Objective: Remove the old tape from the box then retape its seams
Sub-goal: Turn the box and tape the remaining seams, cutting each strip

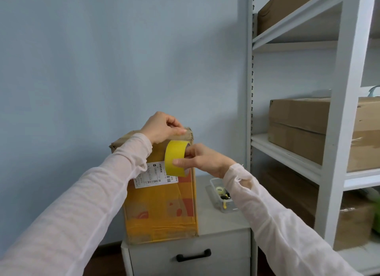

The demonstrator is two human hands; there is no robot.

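The cardboard box [162,203] stands on end on the grey cabinet's worktop [218,220]. Its long axis is upright and its printed orange face, with the shipping label [152,175], is turned toward the person. Glossy tape still covers that face, so I'd judge the old tape is not all off.

The yellow tape roll [174,158] is held against the upper part of that face, at about 1 o'clock from the label. It stands on edge with its broad band facing the person and its core opening toward 3 o'clock, so its axis runs level, across the box. The right hand [203,160] grips it, thumb on the outer band and fingers hooked into the core.

The left hand [160,127] is at 12 o'clock on the box, fingers curled, pinching the top edge near the right corner. I cannot make out whether the tape's loose end is under those fingertips.

The step looks like starting a new strip at the top.
- The left hand should hold its anchor firmly while the right draws the roll straight down toward 6 o'clock.
- The band needs to stay flat and square to the seam so it does not wrinkle or wander.
- The box is tall on a small worktop, so a pull toward the person could tip it. Pressing in toward the face would be safer.

A clear plastic tray [224,195] of small items sits at 3 o'clock, near the box. Farther right is a white shelving unit [333,131] holding brown cartons [298,127].
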